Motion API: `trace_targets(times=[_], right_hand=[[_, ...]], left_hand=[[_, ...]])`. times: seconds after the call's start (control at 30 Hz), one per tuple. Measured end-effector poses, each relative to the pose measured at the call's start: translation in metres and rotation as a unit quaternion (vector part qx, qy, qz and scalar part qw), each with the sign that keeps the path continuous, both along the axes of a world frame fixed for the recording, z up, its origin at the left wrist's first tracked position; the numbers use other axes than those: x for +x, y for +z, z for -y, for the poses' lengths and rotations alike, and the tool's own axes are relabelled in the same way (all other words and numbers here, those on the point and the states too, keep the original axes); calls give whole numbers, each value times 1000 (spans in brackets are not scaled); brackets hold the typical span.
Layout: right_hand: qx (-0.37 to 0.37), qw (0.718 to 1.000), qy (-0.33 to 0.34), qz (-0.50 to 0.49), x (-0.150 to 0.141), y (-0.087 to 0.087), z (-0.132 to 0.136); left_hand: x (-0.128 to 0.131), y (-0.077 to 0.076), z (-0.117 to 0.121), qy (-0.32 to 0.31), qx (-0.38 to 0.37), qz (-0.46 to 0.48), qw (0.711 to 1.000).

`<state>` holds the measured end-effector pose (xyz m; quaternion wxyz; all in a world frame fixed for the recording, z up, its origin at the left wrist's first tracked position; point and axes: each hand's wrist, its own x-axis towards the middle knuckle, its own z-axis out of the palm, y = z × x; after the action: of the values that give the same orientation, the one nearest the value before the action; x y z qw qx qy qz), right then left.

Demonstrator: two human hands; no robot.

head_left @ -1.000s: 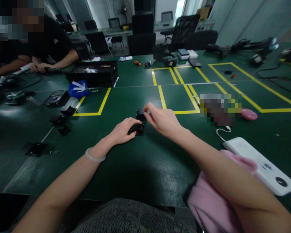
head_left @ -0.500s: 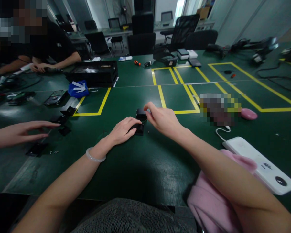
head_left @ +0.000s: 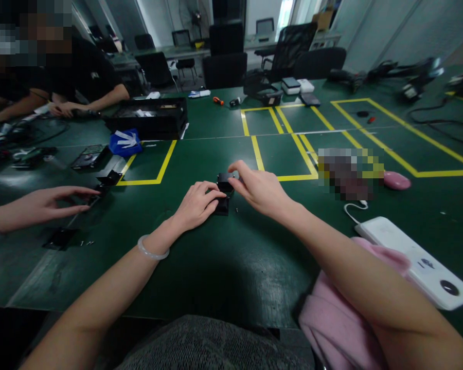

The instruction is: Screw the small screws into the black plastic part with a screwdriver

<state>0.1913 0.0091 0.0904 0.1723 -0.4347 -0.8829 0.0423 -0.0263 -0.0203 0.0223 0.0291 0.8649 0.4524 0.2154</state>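
Observation:
Near the middle of the green table [head_left: 200, 277] is a small black part made of a raised block [head_left: 224, 180] and a lower flat piece [head_left: 223, 208]. My left hand [head_left: 196, 205], with a pale bracelet at the wrist, grips the lower piece between thumb and fingers from the left. On the other side, my right hand [head_left: 260, 187] is curled with thumb and forefinger close together at the block's right edge. A tiny glint shows between those fingertips, too small to name. Just right of the lower piece lies a tiny screw [head_left: 236, 209].
At the left, a co-worker's hand [head_left: 50, 205] handles black parts near several small screws [head_left: 87, 242]. A long black bin [head_left: 150, 121] and a blue pouch [head_left: 125, 144] stand beyond. At right are a white power bank [head_left: 412, 262], pink cloth [head_left: 335, 318] and pink oval object [head_left: 396, 180].
My right thumb has shifted slightly left against the block, and my left fingers have moved a little over the lower piece. The co-worker's hand has moved right.

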Motion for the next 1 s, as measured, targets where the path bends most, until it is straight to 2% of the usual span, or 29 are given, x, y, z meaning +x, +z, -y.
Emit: trace_targets(times=[0.07, 0.27, 0.5, 0.73, 1.0], right_hand=[[-1, 1000, -4, 11, 0, 0, 0], [6, 1000, -2, -8, 1, 0, -1], [-1, 999, -26, 36, -1, 4, -1], [-13, 1000, 8, -1, 2, 3, 0], [-15, 1000, 6, -4, 1, 1, -1]], left_hand=[[2, 2, 1, 10, 13, -17, 1000], [11, 11, 1, 13, -20, -27, 999], [22, 25, -6, 14, -43, -67, 997], [38, 41, -21, 60, -120, -116, 984], [56, 50, -25, 109, -114, -226, 961]])
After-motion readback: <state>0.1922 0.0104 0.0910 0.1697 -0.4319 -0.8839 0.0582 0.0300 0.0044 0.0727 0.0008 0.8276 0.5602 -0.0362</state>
